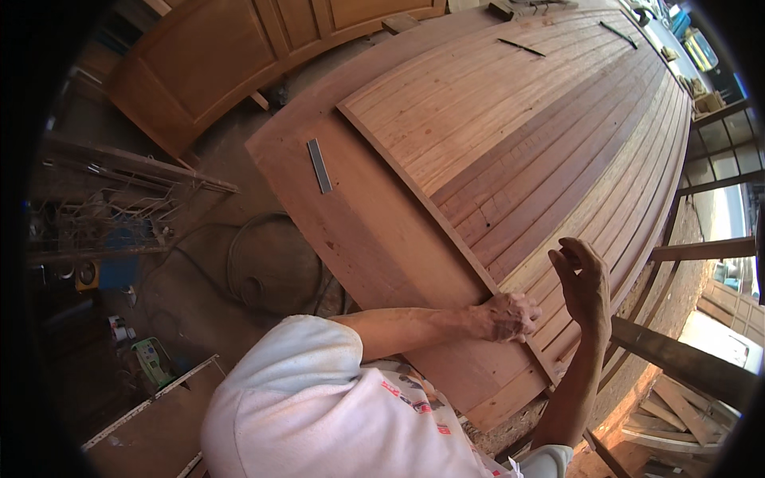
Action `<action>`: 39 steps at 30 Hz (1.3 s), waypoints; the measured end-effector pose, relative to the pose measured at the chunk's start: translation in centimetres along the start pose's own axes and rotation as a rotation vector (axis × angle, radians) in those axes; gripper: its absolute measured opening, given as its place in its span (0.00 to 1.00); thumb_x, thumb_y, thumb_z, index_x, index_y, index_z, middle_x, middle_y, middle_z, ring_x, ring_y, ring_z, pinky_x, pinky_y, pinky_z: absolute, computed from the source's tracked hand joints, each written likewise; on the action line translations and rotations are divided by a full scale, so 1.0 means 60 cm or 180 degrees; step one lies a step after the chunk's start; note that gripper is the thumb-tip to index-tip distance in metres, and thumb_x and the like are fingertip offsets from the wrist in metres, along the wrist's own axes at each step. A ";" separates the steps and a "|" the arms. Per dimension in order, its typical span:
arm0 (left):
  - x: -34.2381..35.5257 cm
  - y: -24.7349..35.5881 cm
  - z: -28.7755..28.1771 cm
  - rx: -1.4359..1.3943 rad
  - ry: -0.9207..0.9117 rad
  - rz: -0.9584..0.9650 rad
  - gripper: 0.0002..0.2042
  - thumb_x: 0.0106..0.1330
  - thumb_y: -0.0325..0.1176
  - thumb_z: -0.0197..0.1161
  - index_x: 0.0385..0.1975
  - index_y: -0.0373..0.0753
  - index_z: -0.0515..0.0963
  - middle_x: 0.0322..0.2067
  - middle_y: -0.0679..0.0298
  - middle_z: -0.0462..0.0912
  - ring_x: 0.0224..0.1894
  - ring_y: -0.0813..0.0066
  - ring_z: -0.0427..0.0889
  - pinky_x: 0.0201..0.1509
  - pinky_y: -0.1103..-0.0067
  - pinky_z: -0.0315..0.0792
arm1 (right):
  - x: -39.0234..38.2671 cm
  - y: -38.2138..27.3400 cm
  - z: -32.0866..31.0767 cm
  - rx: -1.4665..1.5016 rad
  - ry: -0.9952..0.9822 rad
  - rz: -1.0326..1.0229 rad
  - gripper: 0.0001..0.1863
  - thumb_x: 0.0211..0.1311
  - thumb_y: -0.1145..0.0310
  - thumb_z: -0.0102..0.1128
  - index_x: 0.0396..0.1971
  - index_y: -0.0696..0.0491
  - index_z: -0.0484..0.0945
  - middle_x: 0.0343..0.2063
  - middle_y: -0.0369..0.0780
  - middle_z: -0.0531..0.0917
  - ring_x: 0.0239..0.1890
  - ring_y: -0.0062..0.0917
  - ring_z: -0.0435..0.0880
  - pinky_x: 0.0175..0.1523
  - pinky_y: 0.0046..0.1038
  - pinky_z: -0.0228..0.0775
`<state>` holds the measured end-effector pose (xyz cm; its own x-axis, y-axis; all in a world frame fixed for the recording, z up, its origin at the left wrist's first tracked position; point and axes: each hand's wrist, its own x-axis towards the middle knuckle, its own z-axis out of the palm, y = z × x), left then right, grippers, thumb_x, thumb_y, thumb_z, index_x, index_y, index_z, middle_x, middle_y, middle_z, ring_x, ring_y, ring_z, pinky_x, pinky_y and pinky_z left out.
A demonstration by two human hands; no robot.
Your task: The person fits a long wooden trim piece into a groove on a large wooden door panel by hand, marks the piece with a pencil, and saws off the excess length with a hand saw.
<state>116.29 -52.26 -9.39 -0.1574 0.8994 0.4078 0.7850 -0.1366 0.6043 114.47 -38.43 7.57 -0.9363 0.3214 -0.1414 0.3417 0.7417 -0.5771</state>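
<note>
My left hand [510,317] is closed and rests at the wooden edge strip [446,227] along the near end of a panel of planks [550,135]. What its fingers grip, if anything, is hidden. Just to its right, my right hand [586,283] is raised over the pale planks, fingers curved and thumb apart, with nothing visible in it. The planks run lengthwise in light, reddish and yellowish bands. Under them, a broad reddish-brown board [358,199] sticks out at the left. A narrow grey strip with a dark border [319,166] lies on that board.
Two thin dark tools [522,48] lie on the far planks. A panelled wooden door [199,64] stands at the far left. Coiled hose [239,263] lies on the floor near a metal rack [135,167]. Timber beams [677,350] and offcuts [669,414] are at the right.
</note>
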 end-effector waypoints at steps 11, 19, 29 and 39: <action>0.009 0.024 0.051 0.0278 0.0100 -0.0392 0.07 0.60 0.38 0.62 0.25 0.48 0.85 0.39 0.68 0.80 0.48 0.70 0.80 0.53 0.72 0.76 | 0.518 0.000 0.140 -0.0996 -0.0117 -0.0885 0.20 0.69 0.59 0.72 0.51 0.59 0.85 0.44 0.52 0.88 0.46 0.42 0.90 0.52 0.40 0.81; 0.021 0.043 0.092 -0.0201 0.0695 -0.0668 0.10 0.60 0.38 0.61 0.27 0.42 0.87 0.41 0.65 0.80 0.51 0.66 0.78 0.57 0.70 0.73 | 0.847 0.036 0.184 -0.1897 0.0779 -0.1747 0.37 0.66 0.70 0.68 0.75 0.51 0.67 0.65 0.58 0.75 0.69 0.51 0.73 0.73 0.44 0.67; 0.036 0.050 0.099 -0.0343 0.0675 -0.0881 0.11 0.61 0.39 0.61 0.27 0.41 0.87 0.42 0.64 0.80 0.50 0.67 0.78 0.54 0.69 0.75 | 0.934 0.019 0.162 -0.2592 0.0334 -0.1291 0.14 0.76 0.69 0.54 0.57 0.51 0.79 0.50 0.50 0.83 0.52 0.51 0.84 0.54 0.50 0.76; 0.015 0.045 0.116 -0.0241 0.0383 -0.0686 0.10 0.61 0.37 0.62 0.30 0.43 0.89 0.44 0.66 0.83 0.51 0.66 0.81 0.57 0.65 0.77 | 0.467 -0.049 0.141 -0.0756 0.0553 -0.1044 0.22 0.74 0.75 0.58 0.66 0.51 0.77 0.36 0.43 0.81 0.35 0.31 0.80 0.44 0.34 0.73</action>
<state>122.43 -48.91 -12.16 -0.3900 0.8558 0.3399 0.6792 0.0181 0.7338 86.54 -36.57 -1.50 -0.9779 0.1254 0.1676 0.0566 0.9292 -0.3652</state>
